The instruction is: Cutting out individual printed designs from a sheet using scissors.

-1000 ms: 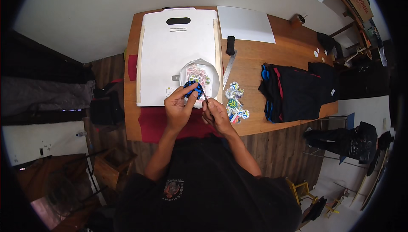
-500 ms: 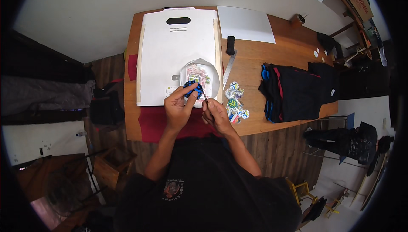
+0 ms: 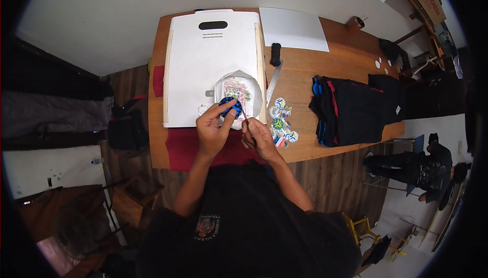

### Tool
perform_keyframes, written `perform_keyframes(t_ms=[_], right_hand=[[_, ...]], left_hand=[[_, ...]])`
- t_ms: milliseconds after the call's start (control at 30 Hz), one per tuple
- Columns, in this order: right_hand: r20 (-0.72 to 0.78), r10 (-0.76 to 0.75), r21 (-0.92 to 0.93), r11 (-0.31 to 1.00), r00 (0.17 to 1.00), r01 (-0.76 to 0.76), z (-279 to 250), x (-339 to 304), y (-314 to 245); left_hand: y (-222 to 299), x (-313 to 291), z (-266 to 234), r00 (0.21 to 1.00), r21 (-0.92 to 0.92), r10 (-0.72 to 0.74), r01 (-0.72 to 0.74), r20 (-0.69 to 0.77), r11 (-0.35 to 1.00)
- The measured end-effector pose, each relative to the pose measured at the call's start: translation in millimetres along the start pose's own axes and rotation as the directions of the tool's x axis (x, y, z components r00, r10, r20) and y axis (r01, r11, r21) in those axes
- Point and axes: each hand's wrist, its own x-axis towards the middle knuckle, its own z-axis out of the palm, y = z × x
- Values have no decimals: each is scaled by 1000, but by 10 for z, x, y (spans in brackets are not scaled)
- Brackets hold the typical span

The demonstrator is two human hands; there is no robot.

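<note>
Blue disc (image 3: 238,107) tight in left grip (image 3: 213,130), beside dark tool (image 3: 246,117) in right grip (image 3: 261,137)

Workshop, worktable (image 3: 300,72), stacked garments (image 3: 353,112), ruler (image 3: 275,82)

A pale wall (image 3: 122,23) stands beyond a wooden table (image 3: 300,77) on brown plank flooring (image 3: 335,179).

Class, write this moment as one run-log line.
left hand: holds round blue-and-black patch | right hand: holds slim dark tool, tip by patch's edge | below: open white round container
</note>
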Motion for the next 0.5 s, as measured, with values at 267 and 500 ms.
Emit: perform_keyframes(t_ms=[267, 500], right_hand=[[-1, -4, -2, 1000, 1000, 4, 17, 7, 4], [-2, -1, 10, 1000, 1000, 1, 7, 7, 10]], left_hand=[[7, 5, -7, 1000, 5, 10, -10, 3, 1000], [-11, 11, -16, 1000, -1, 12, -12, -1, 1000]])
